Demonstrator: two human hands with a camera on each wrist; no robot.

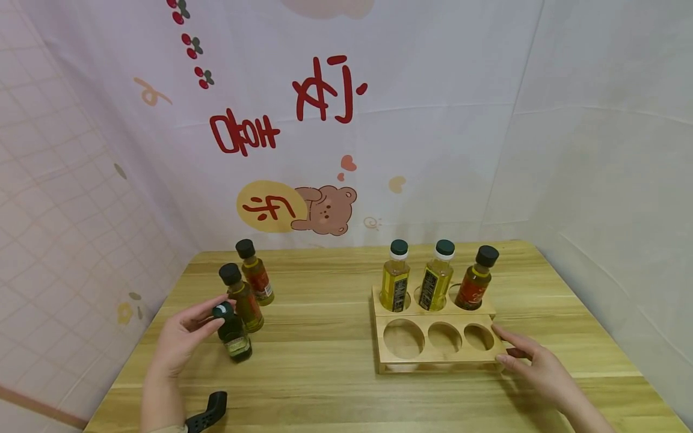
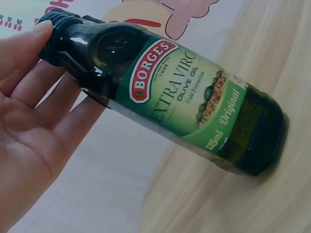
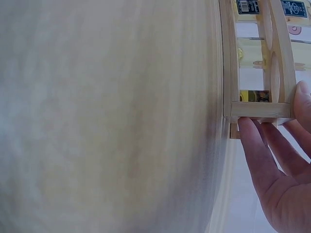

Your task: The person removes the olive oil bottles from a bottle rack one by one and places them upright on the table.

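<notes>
My left hand (image 1: 186, 337) pinches the neck and cap of a small dark green olive oil bottle (image 2: 184, 102) between thumb and fingers. The bottle tilts in the left wrist view, its green label facing the camera. Two black-capped bottles with red labels stand just behind it, the nearer bottle (image 1: 250, 310) close to my fingertips and the farther bottle (image 1: 260, 279) beyond. My right hand (image 1: 536, 364) rests its fingertips against the right end of a two-tier wooden rack (image 1: 428, 355). In the right wrist view, extended fingers (image 3: 260, 155) touch its end panel.
Two yellow oil bottles, a left one (image 1: 395, 285) and a middle one (image 1: 435, 282), and a red-labelled bottle (image 1: 473, 288) stand in the rack's back row. Its front row has three round holes. A white printed curtain (image 1: 433, 150) hangs behind the wooden table (image 1: 319, 337).
</notes>
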